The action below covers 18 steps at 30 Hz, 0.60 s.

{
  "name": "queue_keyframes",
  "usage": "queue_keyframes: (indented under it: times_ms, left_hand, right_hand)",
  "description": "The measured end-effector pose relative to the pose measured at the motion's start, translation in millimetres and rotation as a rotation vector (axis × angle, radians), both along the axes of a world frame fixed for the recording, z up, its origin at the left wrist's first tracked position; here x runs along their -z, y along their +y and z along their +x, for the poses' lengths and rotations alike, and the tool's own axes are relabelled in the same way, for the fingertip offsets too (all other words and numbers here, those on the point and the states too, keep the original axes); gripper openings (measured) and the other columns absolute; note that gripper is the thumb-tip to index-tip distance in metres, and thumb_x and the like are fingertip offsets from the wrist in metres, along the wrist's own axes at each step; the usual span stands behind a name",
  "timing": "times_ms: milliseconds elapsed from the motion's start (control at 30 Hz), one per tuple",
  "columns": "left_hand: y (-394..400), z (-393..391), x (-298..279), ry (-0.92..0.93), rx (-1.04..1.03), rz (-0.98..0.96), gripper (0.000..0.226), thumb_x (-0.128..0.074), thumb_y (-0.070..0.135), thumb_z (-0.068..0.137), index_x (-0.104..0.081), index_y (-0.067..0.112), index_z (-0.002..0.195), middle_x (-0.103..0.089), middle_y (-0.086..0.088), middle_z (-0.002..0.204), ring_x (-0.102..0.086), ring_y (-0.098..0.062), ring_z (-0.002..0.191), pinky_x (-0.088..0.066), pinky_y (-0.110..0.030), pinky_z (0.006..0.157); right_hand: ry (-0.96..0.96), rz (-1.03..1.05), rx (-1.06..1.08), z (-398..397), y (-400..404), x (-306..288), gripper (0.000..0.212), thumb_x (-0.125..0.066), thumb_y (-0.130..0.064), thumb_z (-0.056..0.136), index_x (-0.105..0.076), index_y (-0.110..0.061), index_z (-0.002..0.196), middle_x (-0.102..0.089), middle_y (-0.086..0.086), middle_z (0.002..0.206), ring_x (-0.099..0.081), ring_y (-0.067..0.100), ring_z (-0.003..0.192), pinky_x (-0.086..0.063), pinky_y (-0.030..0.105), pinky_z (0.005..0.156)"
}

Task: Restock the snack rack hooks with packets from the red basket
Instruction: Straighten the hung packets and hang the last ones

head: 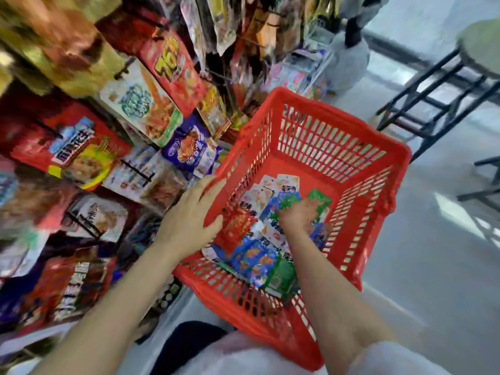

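A red slatted plastic basket (335, 147) sits in front of me, tilted, with several small snack packets (254, 259) in blue, green, red and white lying on its floor. My left hand (189, 220) grips the basket's left rim, fingers over the edge. My right hand (297, 213) is down inside the basket, fingers curled among the packets and closing on a green-and-blue packet (319, 198). The snack rack (151, 104) fills the left side, its black hooks hung with colourful bags. The picture is blurred by motion.
A black metal stool frame (433, 98) with a round seat stands at the upper right on the pale floor. A purple packet (192, 151) hangs close to the basket's left rim. My white clothing shows at the bottom.
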<state>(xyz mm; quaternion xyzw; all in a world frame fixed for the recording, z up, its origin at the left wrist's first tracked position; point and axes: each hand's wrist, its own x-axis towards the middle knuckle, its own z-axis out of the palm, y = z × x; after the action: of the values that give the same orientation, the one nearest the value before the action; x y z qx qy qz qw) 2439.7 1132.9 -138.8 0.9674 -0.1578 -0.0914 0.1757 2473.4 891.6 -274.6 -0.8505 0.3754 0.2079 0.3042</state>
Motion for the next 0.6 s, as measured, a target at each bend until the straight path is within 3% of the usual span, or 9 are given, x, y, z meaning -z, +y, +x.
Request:
queue_keyframes:
  times_ms: [100, 233, 300, 400, 467, 500, 533, 567, 600]
  left_hand:
    - [0.1, -1.8, 1.5, -0.019, 0.015, 0.011, 0.072, -0.065, 0.034, 0.092, -0.034, 0.027, 0.157, -0.025, 0.001, 0.162, -0.042, -0.029, 0.14, -0.054, -0.044, 0.092]
    - [-0.3, -1.9, 0.4, 0.017, -0.005, 0.047, 0.072, -0.059, 0.041, 0.096, -0.025, 0.035, 0.159, -0.009, 0.011, 0.164, -0.039, -0.022, 0.141, -0.058, -0.038, 0.072]
    - [-0.4, -2.4, -0.1, 0.001, 0.004, 0.063, 0.072, -0.059, 0.042, 0.096, -0.025, 0.035, 0.159, -0.009, 0.011, 0.164, -0.04, -0.022, 0.14, -0.057, -0.035, 0.068]
    - [-1.0, -2.9, 0.1, -0.003, -0.003, 0.059, 0.072, -0.058, 0.043, 0.096, -0.024, 0.035, 0.159, -0.009, 0.011, 0.165, -0.039, -0.021, 0.142, -0.057, -0.035, 0.07]
    - [-0.9, -2.8, 0.1, 0.004, -0.006, 0.054, 0.072, -0.057, 0.043, 0.096, -0.022, 0.035, 0.159, -0.007, 0.011, 0.165, -0.037, -0.021, 0.144, -0.058, -0.038, 0.075]
    - [-0.7, -2.9, -0.3, 0.009, -0.004, 0.052, 0.072, -0.056, 0.044, 0.097, -0.021, 0.035, 0.159, -0.007, 0.012, 0.165, -0.036, -0.022, 0.144, -0.058, -0.038, 0.076]
    - [-0.4, -3.0, -0.9, 0.014, -0.003, 0.05, 0.072, -0.055, 0.044, 0.097, -0.02, 0.035, 0.16, -0.006, 0.012, 0.165, -0.035, -0.022, 0.145, -0.059, -0.039, 0.077]
    - [0.0, -3.1, -1.4, 0.019, -0.005, 0.049, 0.073, -0.055, 0.044, 0.097, -0.019, 0.035, 0.16, -0.006, 0.012, 0.165, -0.033, -0.021, 0.147, -0.058, -0.039, 0.079]
    - [0.3, -3.4, -2.0, 0.024, -0.008, 0.049, 0.073, -0.054, 0.044, 0.097, -0.019, 0.035, 0.16, -0.007, 0.011, 0.165, -0.032, -0.021, 0.147, -0.058, -0.04, 0.081]
  right_hand:
    - [0.012, 0.051, -0.116, 4.7, 2.7, 8.9, 0.117, -0.083, -0.037, 0.08, -0.004, 0.006, 0.155, -0.009, 0.022, 0.165, -0.011, 0.036, 0.152, -0.017, 0.043, 0.125]
    - [0.116, 0.053, -0.221, 2.8, 2.8, 7.8, 0.125, -0.087, -0.049, 0.07, -0.006, -0.019, 0.16, -0.006, 0.016, 0.166, -0.024, 0.039, 0.148, -0.037, 0.058, 0.112]
    - [0.171, -0.018, -0.255, 4.4, -1.0, 1.1, 0.119, -0.087, -0.054, 0.067, -0.014, -0.024, 0.157, -0.008, 0.019, 0.164, -0.035, 0.042, 0.142, -0.046, 0.059, 0.103]
    - [0.218, -0.115, -0.311, 7.5, -7.2, -2.8, 0.099, -0.083, -0.058, 0.07, -0.038, -0.013, 0.145, -0.006, 0.024, 0.163, -0.035, 0.04, 0.141, -0.049, 0.049, 0.1]
    - [0.231, -0.153, -0.35, 8.4, -9.8, -4.1, 0.074, -0.08, -0.06, 0.073, -0.06, -0.008, 0.121, -0.023, 0.026, 0.157, -0.05, 0.034, 0.128, -0.052, 0.04, 0.094]
    - [0.224, -0.159, -0.362, 9.7, -10.4, -8.6, 0.058, -0.078, -0.058, 0.078, -0.064, -0.006, 0.102, -0.045, 0.026, 0.14, -0.061, 0.029, 0.107, -0.055, 0.035, 0.082]
    - [0.198, -0.139, -0.37, 11.5, -11.9, -13.7, 0.047, -0.076, -0.05, 0.085, -0.059, -0.006, 0.083, -0.06, 0.019, 0.108, -0.061, 0.023, 0.081, -0.054, 0.029, 0.065]
    - [0.163, -0.087, -0.36, 14.1, -13.9, -18.4, 0.044, -0.072, -0.041, 0.091, -0.051, -0.008, 0.071, -0.058, 0.01, 0.08, -0.052, 0.017, 0.062, -0.045, 0.024, 0.049]
    - [0.125, -0.029, -0.332, 17.9, -16.7, -24.9, 0.043, -0.07, -0.033, 0.094, -0.047, -0.009, 0.066, -0.05, 0.005, 0.066, -0.045, 0.015, 0.053, -0.036, 0.023, 0.04]
